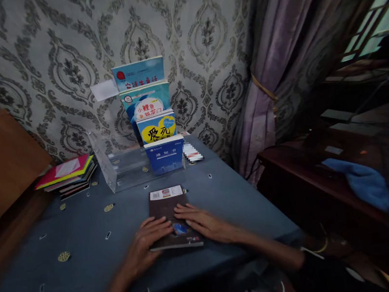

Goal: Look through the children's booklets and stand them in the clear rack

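A dark brown book lies flat on the table, with a white barcode strip along its far edge and a small blue picture near the middle. My left hand rests on its left side, fingers stretched over the cover; the thumb is mostly hidden. From the right, my right hand lies flat on the cover with its fingers extended. Beyond the book stands a clear acrylic rack. At its right end are several upright books in stepped rows, a blue one in front and a yellow-and-blue one behind it.
A stack of books and folders lies at the left beside a brown wooden panel. A pixelated flat item sits right of the rack. To the right, a dark red desk carries a blue cloth; a purple curtain hangs behind.
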Tool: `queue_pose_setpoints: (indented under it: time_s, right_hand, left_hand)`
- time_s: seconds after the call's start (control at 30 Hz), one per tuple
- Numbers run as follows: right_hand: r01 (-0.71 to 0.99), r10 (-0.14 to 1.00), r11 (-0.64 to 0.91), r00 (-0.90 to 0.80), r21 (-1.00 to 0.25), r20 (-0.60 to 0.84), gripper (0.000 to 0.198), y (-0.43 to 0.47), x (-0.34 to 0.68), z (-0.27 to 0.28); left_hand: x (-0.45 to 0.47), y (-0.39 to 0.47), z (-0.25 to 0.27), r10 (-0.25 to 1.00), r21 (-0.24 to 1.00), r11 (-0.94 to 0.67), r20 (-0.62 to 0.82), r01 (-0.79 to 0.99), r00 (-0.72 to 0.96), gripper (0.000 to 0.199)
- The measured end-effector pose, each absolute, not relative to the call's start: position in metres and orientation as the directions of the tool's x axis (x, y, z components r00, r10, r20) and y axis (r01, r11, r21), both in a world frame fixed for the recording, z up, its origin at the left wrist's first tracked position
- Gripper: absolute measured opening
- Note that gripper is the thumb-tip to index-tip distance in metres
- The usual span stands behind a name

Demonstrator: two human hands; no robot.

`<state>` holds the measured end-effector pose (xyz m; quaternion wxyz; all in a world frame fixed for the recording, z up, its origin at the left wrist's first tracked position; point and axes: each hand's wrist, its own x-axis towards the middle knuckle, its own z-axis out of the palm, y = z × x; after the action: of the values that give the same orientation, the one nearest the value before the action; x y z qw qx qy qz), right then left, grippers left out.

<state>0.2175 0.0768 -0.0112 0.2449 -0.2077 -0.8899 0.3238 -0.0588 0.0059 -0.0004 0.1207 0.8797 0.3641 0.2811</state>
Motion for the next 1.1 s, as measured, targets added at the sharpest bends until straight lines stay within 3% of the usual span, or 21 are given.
queue_pose_setpoints:
  time_s: [0.1,0.2,0.3,0.4,0.53,0.7,0.87,1.1]
  right_hand:
    - [0.126,0.533,0.634,-0.786,-0.763,0.314,0.043,0.074,0.244,-0.008]
    - [0.100,0.543,0.638,-0.761,-0.764,0.354,0.047,0.076,0.248,-0.002]
    - [0.107,0.598,0.665,-0.668,-0.739,0.442,0.055,0.082,0.233,0.004]
    - [0.119,0.678,0.668,-0.504,-0.735,0.534,0.046,0.092,0.210,0.011]
    - [0.156,0.754,0.643,-0.304,-0.750,0.583,0.022,0.111,0.188,0.026]
    - [0.143,0.728,0.685,-0.188,-0.715,0.660,0.019,0.140,0.184,0.061]
    - [0.165,0.715,0.699,-0.135,-0.696,0.686,0.026,0.170,0.185,0.089]
    - [0.146,0.720,0.693,-0.131,-0.706,0.681,0.032,0.197,0.182,0.084]
  left_hand:
    - [-0.058,0.015,0.010,0.719,0.511,-0.694,0.453,0.508,0.527,0.036]
    - [-0.053,0.025,0.025,0.751,0.614,-0.659,0.504,0.436,0.426,0.034]
    - [-0.043,0.034,0.038,0.838,0.751,-0.546,0.496,0.372,0.229,0.039]
    - [-0.029,0.043,0.045,0.873,0.842,-0.470,0.488,0.266,0.000,0.050]
    - [-0.012,0.057,0.056,0.821,0.839,-0.498,0.537,0.219,-0.193,0.032]
    - [-0.001,0.080,0.094,0.764,0.752,-0.584,0.636,0.305,-0.105,0.013]
    - [0.000,0.117,0.124,0.691,0.692,-0.672,0.714,0.264,-0.114,0.019]
    - [0.001,0.157,0.118,0.671,0.700,-0.685,0.714,0.202,-0.202,0.027]
